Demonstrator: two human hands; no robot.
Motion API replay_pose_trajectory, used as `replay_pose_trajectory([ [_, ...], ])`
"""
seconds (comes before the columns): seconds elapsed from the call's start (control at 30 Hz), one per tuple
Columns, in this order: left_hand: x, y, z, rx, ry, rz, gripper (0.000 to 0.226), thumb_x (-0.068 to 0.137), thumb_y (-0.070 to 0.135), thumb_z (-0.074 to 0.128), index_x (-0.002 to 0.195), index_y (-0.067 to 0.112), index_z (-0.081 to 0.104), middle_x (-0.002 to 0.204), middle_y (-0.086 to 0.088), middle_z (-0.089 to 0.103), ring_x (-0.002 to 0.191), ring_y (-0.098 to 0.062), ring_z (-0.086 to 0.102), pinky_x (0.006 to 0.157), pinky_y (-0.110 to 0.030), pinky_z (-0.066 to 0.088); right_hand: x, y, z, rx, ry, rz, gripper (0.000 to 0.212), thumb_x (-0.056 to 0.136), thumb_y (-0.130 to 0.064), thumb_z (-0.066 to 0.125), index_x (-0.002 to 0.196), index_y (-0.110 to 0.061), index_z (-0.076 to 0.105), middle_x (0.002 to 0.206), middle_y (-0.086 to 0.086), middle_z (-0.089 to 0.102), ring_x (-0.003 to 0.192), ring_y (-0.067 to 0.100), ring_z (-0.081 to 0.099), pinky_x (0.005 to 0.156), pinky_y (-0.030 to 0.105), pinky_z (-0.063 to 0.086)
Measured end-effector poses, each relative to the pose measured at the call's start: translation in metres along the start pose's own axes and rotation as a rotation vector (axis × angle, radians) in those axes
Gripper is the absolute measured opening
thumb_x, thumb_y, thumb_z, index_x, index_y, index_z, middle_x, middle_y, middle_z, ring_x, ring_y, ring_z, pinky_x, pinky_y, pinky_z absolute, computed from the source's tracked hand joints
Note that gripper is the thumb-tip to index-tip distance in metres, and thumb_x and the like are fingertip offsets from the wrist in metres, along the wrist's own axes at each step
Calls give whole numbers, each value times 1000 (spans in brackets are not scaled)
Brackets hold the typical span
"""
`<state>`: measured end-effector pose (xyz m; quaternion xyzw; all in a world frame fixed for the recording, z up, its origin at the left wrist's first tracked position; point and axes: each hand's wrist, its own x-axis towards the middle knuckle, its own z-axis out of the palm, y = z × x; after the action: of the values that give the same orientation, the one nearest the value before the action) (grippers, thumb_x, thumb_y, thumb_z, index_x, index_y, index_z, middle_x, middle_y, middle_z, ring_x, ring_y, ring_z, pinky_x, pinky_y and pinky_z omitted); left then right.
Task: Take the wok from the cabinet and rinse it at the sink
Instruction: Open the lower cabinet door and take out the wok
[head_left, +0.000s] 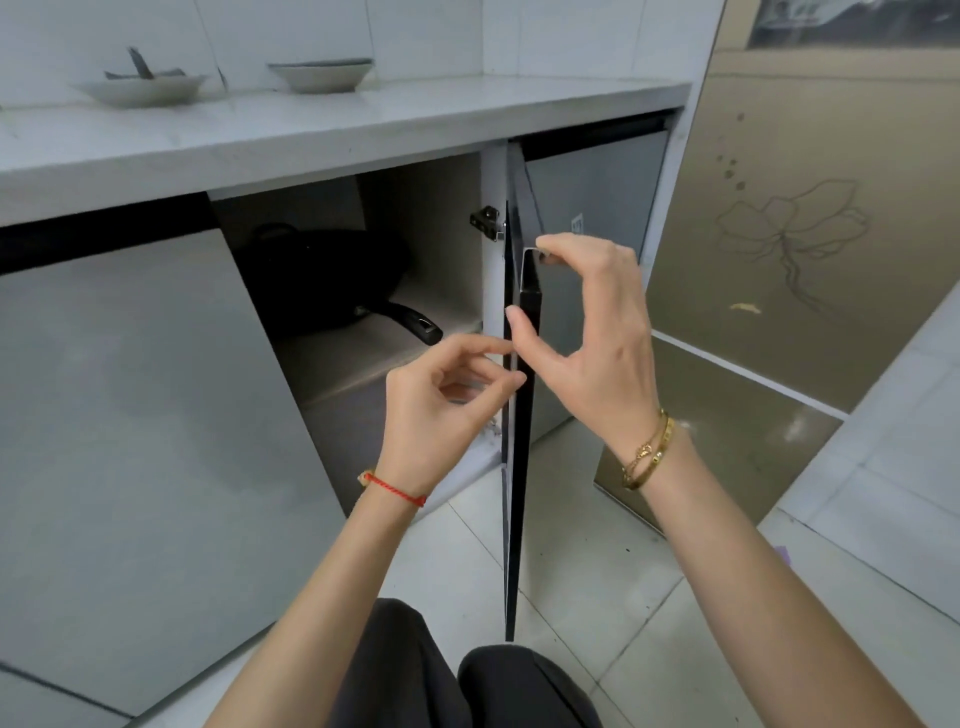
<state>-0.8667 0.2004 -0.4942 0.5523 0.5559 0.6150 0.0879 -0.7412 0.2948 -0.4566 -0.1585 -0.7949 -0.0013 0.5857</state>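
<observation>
A black wok (332, 280) lies on the shelf inside the open cabinet (441, 218), its black handle (410, 319) pointing out toward me. The dark cabinet door (517, 519) stands swung open, seen edge-on. My right hand (587, 332) holds the door near its top: the index finger curls over the metal pull and the thumb presses the door's edge. My left hand (447, 405) hovers just left of the door with loosely curled fingers, its thumb and index tips touching the door's edge. No sink is in view.
A white counter (311, 135) runs above the cabinet, carrying two shallow bowls (140, 88) (319, 75). A closed grey door (130, 415) is to the left. A tan panel with a flower drawing (779, 260) stands at the right. My knees (441, 675) are over the tiled floor.
</observation>
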Motion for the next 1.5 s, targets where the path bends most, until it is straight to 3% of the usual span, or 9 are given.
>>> replay_pose_trajectory([
  [0.13,4,10,20,-13,-17,20,21,81,15,79,99,23,70,79,4,74,80,-15,72,73,-30,58,-4,12,-15,-25,15,27,44,87,-17,69,125,-1,55,119,11,61,108,27,57,91,45,48],
  [0.23,7,14,35,-23,-37,37,22,81,14,80,100,17,70,89,2,74,83,-17,73,74,-37,60,-7,21,-26,-48,26,49,45,87,-16,69,127,-1,55,121,10,61,110,27,56,93,44,48],
  [0.43,14,18,66,-35,-78,119,23,82,13,79,102,10,68,96,2,73,86,-13,73,74,-20,56,-16,40,-45,-110,54,75,47,90,-15,67,132,0,52,127,11,59,113,26,55,95,45,48],
  [0.6,20,12,96,31,-127,262,34,85,16,77,117,11,66,115,1,69,107,-11,67,87,-32,58,-23,60,-64,-206,65,111,47,94,-18,63,136,-4,50,131,6,58,110,23,54,92,42,48],
  [0.77,30,-8,128,192,-192,417,49,89,23,73,134,11,58,144,-2,52,138,-14,44,112,-41,40,-24,86,-84,-288,50,165,48,96,-23,61,141,-9,47,131,1,58,110,21,51,95,36,46],
  [1.07,52,-29,185,394,-351,514,68,97,38,58,154,17,29,165,-2,16,154,-19,9,123,-49,17,-21,134,-110,-515,18,187,51,99,-22,54,146,-8,42,152,4,42,126,21,42,110,28,34],
  [1.27,68,-40,216,523,-448,472,70,100,42,47,158,27,11,167,4,-4,153,-21,-10,120,-48,-4,-16,172,-124,-572,-31,237,62,90,-7,59,148,-10,37,153,2,42,127,21,43,112,35,36],
  [1.5,88,-48,239,568,-516,415,72,101,44,43,158,29,2,166,5,-14,152,-23,-16,116,-48,-10,-10,192,-133,-610,-96,233,67,88,-8,61,149,-12,35,154,0,39,131,23,42,111,38,36],
])
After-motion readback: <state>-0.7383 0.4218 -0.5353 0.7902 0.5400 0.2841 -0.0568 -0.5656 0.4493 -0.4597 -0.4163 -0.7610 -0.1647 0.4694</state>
